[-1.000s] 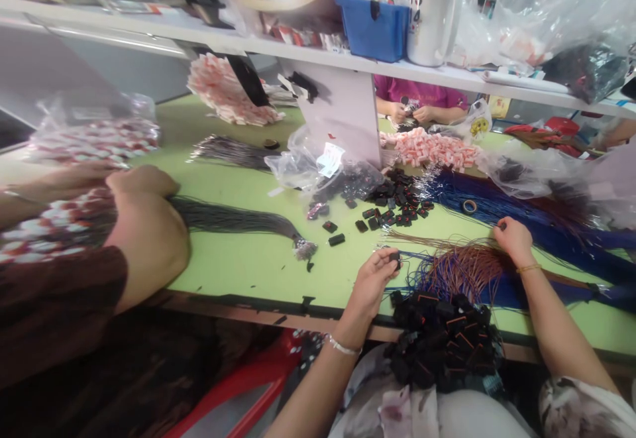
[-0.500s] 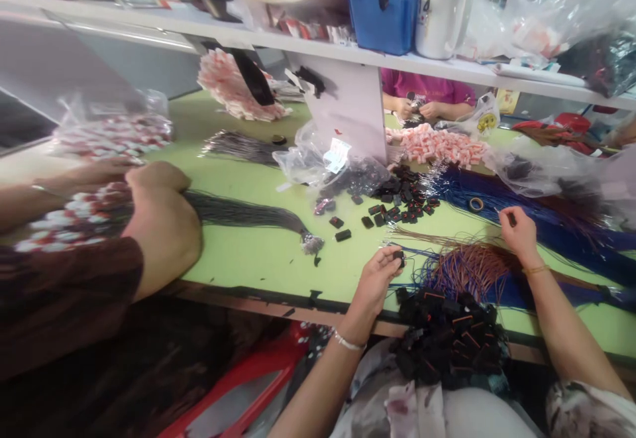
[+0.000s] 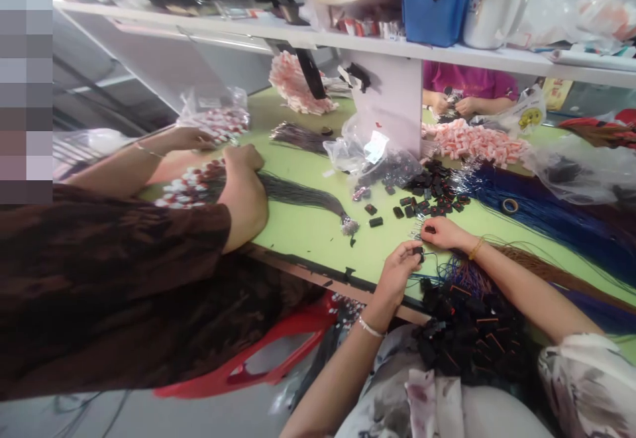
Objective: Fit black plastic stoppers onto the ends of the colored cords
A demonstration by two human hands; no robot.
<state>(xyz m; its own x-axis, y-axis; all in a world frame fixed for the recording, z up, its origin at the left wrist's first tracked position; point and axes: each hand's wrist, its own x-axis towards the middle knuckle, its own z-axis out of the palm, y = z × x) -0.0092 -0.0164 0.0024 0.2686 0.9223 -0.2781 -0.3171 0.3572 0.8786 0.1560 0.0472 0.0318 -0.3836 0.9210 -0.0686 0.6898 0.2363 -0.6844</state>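
Note:
My left hand (image 3: 397,271) pinches a small black plastic connector (image 3: 419,254), with a thin blue wire running from it. Just above it, my right hand (image 3: 443,232) is closed, with a small dark piece (image 3: 430,229) showing at its fingers. Its fingertips are at the silvery wire ends (image 3: 417,226) lying on the table; whether they grip one cannot be made out. Bundled blue and brown wires (image 3: 521,259) pass beneath my right forearm. A heap of black connectors with wires (image 3: 467,332) fills my lap at the table edge.
Loose black connectors (image 3: 432,189) lie beyond my hands, near a tape ring (image 3: 509,206) and a clear bag (image 3: 368,150). At left, a co-worker's arms (image 3: 243,193) handle grey wires with white-red connectors (image 3: 191,186). A shelf (image 3: 348,44) spans above; another person (image 3: 470,87) sits opposite.
My right hand has moved left from over the blue wires to beside my left hand, by the wire ends. My left hand keeps the connector. The view has shifted left.

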